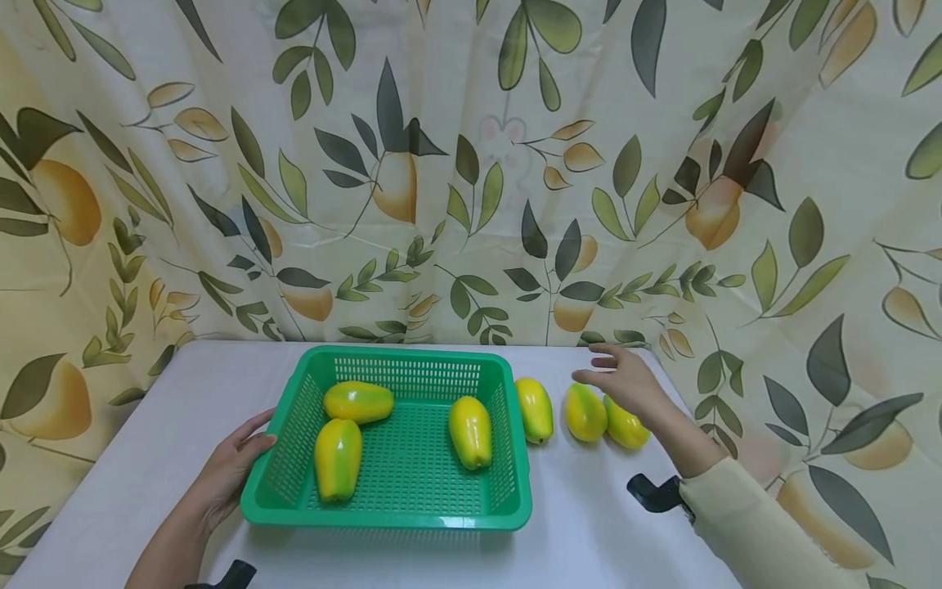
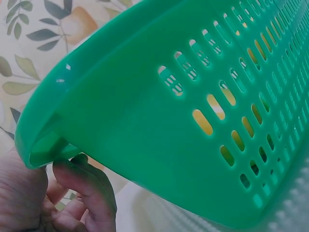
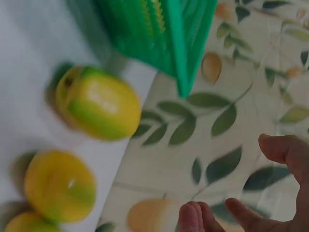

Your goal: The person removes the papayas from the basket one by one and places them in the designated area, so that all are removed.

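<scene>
A green plastic basket (image 1: 390,517) stands on the table with three yellow-green papayas inside. Two of them, an upper papaya (image 1: 358,402) and a lower papaya (image 1: 338,460), lie at the left; another papaya (image 1: 470,433) lies at the right. My left hand (image 1: 231,470) grips the basket's left rim, its fingers curled under the lip (image 2: 43,140). To the right of the basket are three more fruits: a papaya (image 1: 534,411) beside the wall, a middle papaya (image 1: 585,412) and a right papaya (image 1: 625,424). Above these last two my right hand (image 1: 621,378) hangs with fingers spread, holding nothing.
A white cloth covers the table (image 1: 589,523). Behind it hangs a curtain (image 1: 471,245) printed with leaves and fruit, which also runs along both sides. Black wrist mounts show at the right sleeve (image 1: 758,523) and the left forearm.
</scene>
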`<act>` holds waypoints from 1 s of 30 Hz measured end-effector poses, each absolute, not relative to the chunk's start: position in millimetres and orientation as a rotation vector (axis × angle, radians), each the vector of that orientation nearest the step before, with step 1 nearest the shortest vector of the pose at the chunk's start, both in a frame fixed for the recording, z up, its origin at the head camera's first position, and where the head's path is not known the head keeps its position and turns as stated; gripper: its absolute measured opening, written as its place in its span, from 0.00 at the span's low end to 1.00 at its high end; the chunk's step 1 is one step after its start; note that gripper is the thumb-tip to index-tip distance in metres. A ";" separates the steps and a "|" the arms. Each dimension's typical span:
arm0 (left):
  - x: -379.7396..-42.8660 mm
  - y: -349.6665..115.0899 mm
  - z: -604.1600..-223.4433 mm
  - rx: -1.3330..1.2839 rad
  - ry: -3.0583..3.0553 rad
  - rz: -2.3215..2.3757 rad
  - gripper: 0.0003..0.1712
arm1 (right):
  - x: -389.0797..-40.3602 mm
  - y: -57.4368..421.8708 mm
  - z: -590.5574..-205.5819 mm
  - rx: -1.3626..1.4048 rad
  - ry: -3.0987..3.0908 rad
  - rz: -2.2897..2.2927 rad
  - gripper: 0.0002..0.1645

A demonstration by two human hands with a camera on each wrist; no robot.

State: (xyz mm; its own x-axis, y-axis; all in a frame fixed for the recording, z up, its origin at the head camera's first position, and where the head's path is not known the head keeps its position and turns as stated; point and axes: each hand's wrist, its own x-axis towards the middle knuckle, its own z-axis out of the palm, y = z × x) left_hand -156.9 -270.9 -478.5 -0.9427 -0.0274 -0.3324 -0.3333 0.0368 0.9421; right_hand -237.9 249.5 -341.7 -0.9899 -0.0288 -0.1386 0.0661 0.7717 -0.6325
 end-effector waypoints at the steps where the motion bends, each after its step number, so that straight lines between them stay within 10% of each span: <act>1: -156.4 -270.4 -478.5 -0.375 2.089 2.004 0.41 | -236.6 239.3 -341.1 0.006 2.836 -1.017 0.46; 30: -152.7 -268.0 -480.3 -0.352 2.121 2.009 0.41 | -214.7 108.3 -384.0 -0.272 2.806 -0.871 0.46</act>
State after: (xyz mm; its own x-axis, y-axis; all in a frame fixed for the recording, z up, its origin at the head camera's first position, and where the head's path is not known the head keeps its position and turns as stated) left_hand -152.7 -268.0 -480.3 -0.9518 -0.0357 -0.3048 -0.3063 0.0484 0.9507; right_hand -214.7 108.3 -384.0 -0.9651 -0.2295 -0.1261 -0.1177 0.8104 -0.5739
